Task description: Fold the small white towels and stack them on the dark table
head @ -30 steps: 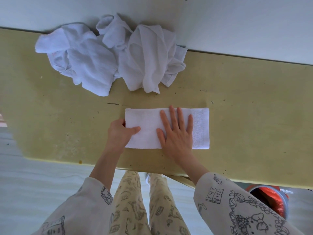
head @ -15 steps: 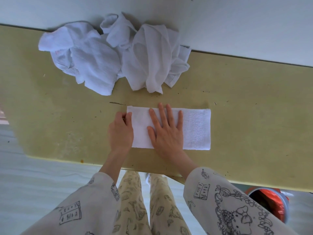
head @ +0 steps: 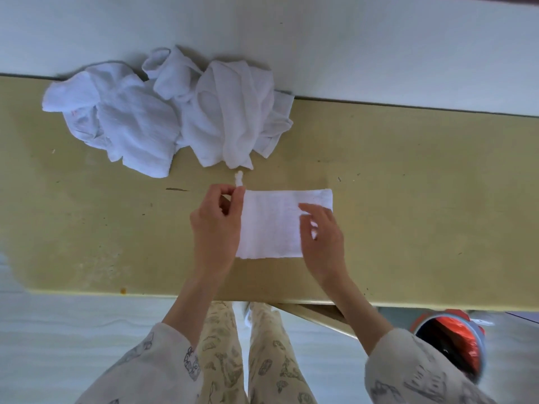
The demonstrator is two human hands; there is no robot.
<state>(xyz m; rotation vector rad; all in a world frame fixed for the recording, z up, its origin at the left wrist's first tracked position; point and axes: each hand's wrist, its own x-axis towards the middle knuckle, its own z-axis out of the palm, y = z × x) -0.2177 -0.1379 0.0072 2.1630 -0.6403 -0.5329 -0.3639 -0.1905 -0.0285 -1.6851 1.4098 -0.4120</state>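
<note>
A folded white towel (head: 271, 223) lies flat in the middle of the olive-yellow table (head: 408, 199). My left hand (head: 215, 225) is at its left edge, thumb and fingers pinched on a small white tuft at the towel's far left corner. My right hand (head: 323, 243) covers the towel's right end with curled fingers that appear to grip the cloth. A pile of crumpled white towels (head: 163, 118) sits at the back of the table against the wall, apart from both hands.
A white wall runs along the table's far edge. A red-lined bucket (head: 449, 345) stands on the floor below the table's near edge at the right. My patterned trouser legs show under the near edge.
My right hand has lifted from flat on the towel's middle and moved to its right end. My left hand now pinches the far left corner. The visible towel looks shorter.
</note>
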